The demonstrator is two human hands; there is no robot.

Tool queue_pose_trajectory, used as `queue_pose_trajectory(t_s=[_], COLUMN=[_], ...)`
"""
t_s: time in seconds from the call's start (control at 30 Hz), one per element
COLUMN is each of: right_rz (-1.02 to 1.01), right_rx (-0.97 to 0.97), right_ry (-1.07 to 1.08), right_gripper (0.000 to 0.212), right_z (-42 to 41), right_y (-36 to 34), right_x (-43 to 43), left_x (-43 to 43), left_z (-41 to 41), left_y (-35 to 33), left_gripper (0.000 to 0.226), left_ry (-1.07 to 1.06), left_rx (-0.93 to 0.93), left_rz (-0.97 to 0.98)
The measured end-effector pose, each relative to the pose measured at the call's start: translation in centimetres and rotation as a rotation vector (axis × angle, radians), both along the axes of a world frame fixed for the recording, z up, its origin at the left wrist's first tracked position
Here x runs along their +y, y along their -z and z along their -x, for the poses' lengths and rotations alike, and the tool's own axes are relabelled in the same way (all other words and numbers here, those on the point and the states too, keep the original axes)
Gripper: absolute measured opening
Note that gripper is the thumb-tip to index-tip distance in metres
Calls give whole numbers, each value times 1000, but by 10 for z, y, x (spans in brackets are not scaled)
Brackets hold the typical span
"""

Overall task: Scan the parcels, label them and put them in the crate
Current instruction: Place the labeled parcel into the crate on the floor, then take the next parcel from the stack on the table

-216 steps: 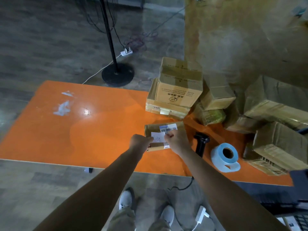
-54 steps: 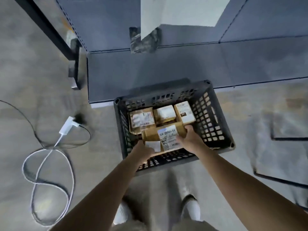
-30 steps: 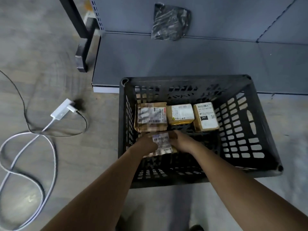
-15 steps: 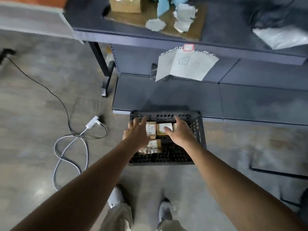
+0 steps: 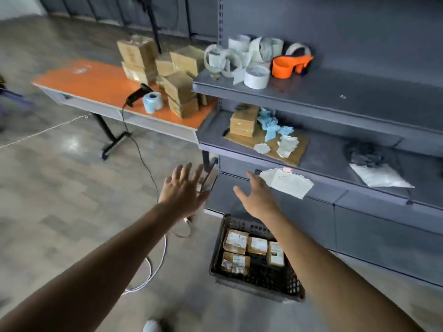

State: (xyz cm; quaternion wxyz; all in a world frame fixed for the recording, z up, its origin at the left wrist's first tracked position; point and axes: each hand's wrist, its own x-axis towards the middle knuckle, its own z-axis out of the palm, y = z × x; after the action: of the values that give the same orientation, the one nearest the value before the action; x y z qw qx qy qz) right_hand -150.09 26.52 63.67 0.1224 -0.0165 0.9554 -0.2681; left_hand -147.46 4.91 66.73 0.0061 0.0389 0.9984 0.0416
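**Hazards**

- A white cable [image 5: 153, 267] is lying in loops on the floor between the person and the counter [image 5: 96, 82]. A foot is likely to catch in it on the way to the counter.
- The scanner [image 5: 136, 94] is lying at the counter's near edge, just beside the label roll [image 5: 152, 101]. Its dark cord [image 5: 141, 149] is hanging over that edge and trailing to the floor. A snagged cord would probably drag the scanner off.
- The unprocessed parcels [image 5: 179, 92] are sitting in an uneven pile at the counter's right end, close to the near edge. Pulling one from low in the pile risks toppling the rest.
- The crate [image 5: 261, 289] is standing on the floor against the foot of the shelf unit [image 5: 335, 92]. A step backward could strike it.

**Fingers**

- The left hand [image 5: 183, 188] is hanging in the air above the floor. Its fingers [image 5: 187, 170] are spreading wide, holding nothing and touching nothing.
- The right hand [image 5: 257, 197] is hanging above the crate's far side. Its fingers [image 5: 250, 176] are extending loosely with the thumb out, likewise empty and free of contact.

**Task items**

- Four labelled parcels [image 5: 236, 240] are lying flat inside the crate. Three are forming a row along the far wall and one is sitting at the near left.
- Judging from the pile on the counter, much of the task is remaining.
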Motion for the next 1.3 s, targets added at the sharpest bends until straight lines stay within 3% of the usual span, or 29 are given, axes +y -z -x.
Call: queue_pose_trajectory(t_s=[0.43, 0.67, 0.83, 1.07, 1.3], right_rz=[12, -27, -74, -61, -29], right_rx=[82, 117, 141, 159, 138], right_ry=[-303, -344, -337, -310, -250], right_gripper=[68, 67, 69, 70, 72], right_z=[47, 68, 91, 156, 269], right_y=[-55, -70, -76, -72, -44], right_x=[-290, -471, -553, -621, -689], left_x=[-268, -436, -515, -595, -662], left_z=[-13, 4, 25, 87, 220], left_y=[-29, -43, -47, -52, -45], left_gripper=[77, 77, 78, 73, 71], left_ry=[-252, -252, -274, -275, -192], left_rx=[97, 110, 81, 99, 118], left_rz=[2, -16, -41, -89, -68])
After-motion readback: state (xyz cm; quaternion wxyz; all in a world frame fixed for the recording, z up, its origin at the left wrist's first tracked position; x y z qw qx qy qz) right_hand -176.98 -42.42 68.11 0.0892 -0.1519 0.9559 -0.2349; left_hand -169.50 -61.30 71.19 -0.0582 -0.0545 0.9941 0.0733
